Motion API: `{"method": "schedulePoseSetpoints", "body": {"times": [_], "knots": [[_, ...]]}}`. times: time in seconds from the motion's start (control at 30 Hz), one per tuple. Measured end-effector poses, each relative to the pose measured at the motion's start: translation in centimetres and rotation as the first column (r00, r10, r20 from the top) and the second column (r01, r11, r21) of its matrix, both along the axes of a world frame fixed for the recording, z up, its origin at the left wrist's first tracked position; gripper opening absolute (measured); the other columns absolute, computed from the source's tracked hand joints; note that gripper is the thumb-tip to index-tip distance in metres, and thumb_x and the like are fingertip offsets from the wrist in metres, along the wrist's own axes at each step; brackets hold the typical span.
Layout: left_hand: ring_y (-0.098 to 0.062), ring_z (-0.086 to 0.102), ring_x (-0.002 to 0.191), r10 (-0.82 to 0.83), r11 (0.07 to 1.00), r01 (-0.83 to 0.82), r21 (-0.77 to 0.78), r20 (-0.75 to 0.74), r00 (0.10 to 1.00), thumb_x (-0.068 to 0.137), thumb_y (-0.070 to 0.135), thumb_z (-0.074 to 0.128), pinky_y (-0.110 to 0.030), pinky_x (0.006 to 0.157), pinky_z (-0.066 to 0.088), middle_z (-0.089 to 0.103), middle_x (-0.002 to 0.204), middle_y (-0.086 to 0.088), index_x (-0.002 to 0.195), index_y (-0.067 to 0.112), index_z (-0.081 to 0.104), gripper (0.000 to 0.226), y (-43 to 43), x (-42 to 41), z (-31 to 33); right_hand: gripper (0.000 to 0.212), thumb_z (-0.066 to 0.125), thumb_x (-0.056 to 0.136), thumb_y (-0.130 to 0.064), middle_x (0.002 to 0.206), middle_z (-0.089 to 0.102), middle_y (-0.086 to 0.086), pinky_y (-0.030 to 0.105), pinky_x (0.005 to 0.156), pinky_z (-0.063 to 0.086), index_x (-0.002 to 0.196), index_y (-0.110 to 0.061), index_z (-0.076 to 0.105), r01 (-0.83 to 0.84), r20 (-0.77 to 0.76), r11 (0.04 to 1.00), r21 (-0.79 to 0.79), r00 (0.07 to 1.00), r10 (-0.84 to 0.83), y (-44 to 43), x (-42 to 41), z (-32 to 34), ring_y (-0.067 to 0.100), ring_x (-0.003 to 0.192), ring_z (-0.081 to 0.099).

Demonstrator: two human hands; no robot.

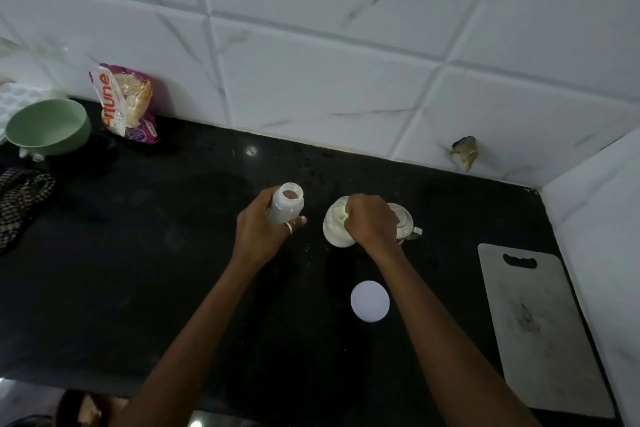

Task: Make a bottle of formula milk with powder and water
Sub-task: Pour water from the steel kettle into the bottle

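The bottle (pixel 285 210) is open and tipped a bit, near the middle of the black counter (pixel 173 270). The left hand (pixel 263 236) has its fingers wrapped round it. Just beside it is the powder tub (pixel 334 229). The right hand (pixel 372 222) dips into the tub, fingers curled (maybe on a scoop, I cannot tell). The bottle's mouth is small, so a shaky hand could spill powder on the way over. The lid (pixel 370 301) lies nearer the person. A cup (pixel 407 224) is mostly hidden behind the right hand.
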State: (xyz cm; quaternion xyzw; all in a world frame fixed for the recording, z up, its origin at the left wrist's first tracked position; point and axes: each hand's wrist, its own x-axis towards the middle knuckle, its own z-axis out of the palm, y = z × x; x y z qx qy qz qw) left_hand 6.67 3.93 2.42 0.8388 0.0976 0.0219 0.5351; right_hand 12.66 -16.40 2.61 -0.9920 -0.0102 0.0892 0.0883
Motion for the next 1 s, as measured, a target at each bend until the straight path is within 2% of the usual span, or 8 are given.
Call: {"method": "schedulePoseSetpoints", "body": {"times": [0.13, 0.27, 0.43, 0.53, 0.6, 0.73, 0.83, 1.0], "knots": [[0.013, 0.057, 0.096, -0.004, 1.000, 0.004, -0.010, -0.015, 1.000, 0.076, 0.024, 0.091, -0.002, 0.075, 0.041, 0.062, 0.111, 0.019, 0.132, 0.024, 0.059, 0.064, 0.3, -0.2, 0.0, 0.024, 0.063, 0.090, -0.012, 0.107, 0.075, 0.008, 0.035, 0.074, 0.052, 0.109, -0.017, 0.075, 0.008, 0.051, 0.998, 0.060, 0.999, -0.011, -0.5, -0.1, 0.0, 0.029, 0.102, 0.069], [0.014, 0.056, 0.095, -0.022, 1.000, 0.022, -0.006, -0.003, 1.000, 0.076, 0.022, 0.091, 0.002, 0.073, 0.041, 0.059, 0.106, 0.025, 0.131, 0.026, 0.059, 0.064, 0.0, -0.2, 0.2, 0.015, 0.065, 0.096, -0.023, 0.102, 0.076, 0.001, 0.036, 0.082, 0.055, 0.103, -0.020, 0.077, 0.221, 0.226, 0.904, 0.367, 0.921, -0.317, -5.3, -1.3, 1.3, 0.021, 0.097, 0.069], [0.011, 0.059, 0.096, -0.054, 0.998, 0.054, -0.009, 0.016, 0.998, 0.075, 0.021, 0.092, -0.002, 0.075, 0.043, 0.062, 0.107, 0.021, 0.131, 0.022, 0.060, 0.064, -1.4, -0.3, 0.6, 0.027, 0.056, 0.103, -0.042, 0.084, 0.067, 0.000, 0.030, 0.066, 0.046, 0.092, -0.019, 0.067, 0.471, 0.027, 0.724, 0.504, 0.830, -0.558, -12.5, -3.1, -0.5, 0.019, 0.082, 0.067], [0.018, 0.058, 0.095, -0.090, 0.996, 0.090, -0.011, 0.016, 0.996, 0.076, 0.019, 0.091, -0.001, 0.076, 0.044, 0.061, 0.107, 0.021, 0.132, 0.019, 0.060, 0.064, -2.8, -0.5, 0.6, 0.034, 0.055, 0.102, -0.049, 0.089, 0.067, 0.001, 0.027, 0.065, 0.044, 0.097, -0.017, 0.066, 0.530, -0.163, 0.645, 0.551, 0.826, -0.539, -14.0, -4.1, -2.6, 0.011, 0.078, 0.063], [0.023, 0.056, 0.093, -0.111, 0.994, 0.111, 0.002, 0.015, 0.994, 0.076, 0.018, 0.091, 0.003, 0.075, 0.041, 0.060, 0.106, 0.022, 0.132, 0.018, 0.059, 0.065, -3.6, -0.5, 0.5, 0.037, 0.056, 0.101, -0.051, 0.089, 0.069, 0.004, 0.028, 0.066, 0.049, 0.095, -0.017, 0.067, 0.531, -0.234, 0.582, 0.616, 0.829, -0.509, -13.8, -4.1, -4.0, 0.015, 0.077, 0.065], [0.010, 0.060, 0.098, -0.145, 0.989, 0.144, 0.041, 0.022, 0.989, 0.076, 0.020, 0.091, 0.000, 0.077, 0.044, 0.063, 0.113, 0.016, 0.135, 0.018, 0.058, 0.068, -4.7, -0.8, 0.4, 0.041, 0.060, 0.100, -0.049, 0.086, 0.071, 0.010, 0.028, 0.064, 0.053, 0.091, -0.010, 0.068, 0.483, -0.212, 0.481, 0.732, 0.832, -0.513, -13.5, -3.3, -5.6, 0.018, 0.073, 0.067], [-0.001, 0.062, 0.103, -0.150, 0.987, 0.148, 0.066, 0.033, 0.988, 0.076, 0.020, 0.091, -0.003, 0.078, 0.045, 0.065, 0.118, 0.013, 0.136, 0.017, 0.057, 0.069, -5.1, -1.1, 0.4, 0.047, 0.062, 0.098, -0.052, 0.075, 0.069, 0.010, 0.033, 0.063, 0.052, 0.081, -0.008, 0.067, 0.423, -0.157, 0.490, 0.762, 0.855, -0.493, -13.6, -2.7, -6.5, 0.015, 0.065, 0.064], [0.002, 0.064, 0.102, -0.136, 0.989, 0.135, 0.066, 0.012, 0.991, 0.076, 0.022, 0.091, 0.001, 0.077, 0.045, 0.068, 0.118, 0.011, 0.135, 0.020, 0.059, 0.067, -5.7, -2.0, 0.2, 0.049, 0.065, 0.098, -0.048, 0.057, 0.052, 0.003, 0.024, 0.050, 0.041, 0.067, -0.010, 0.058, 0.418, -0.226, 0.341, 0.842, 0.847, -0.481, -13.5, -2.7, -7.5, 0.008, 0.049, 0.047]]}}
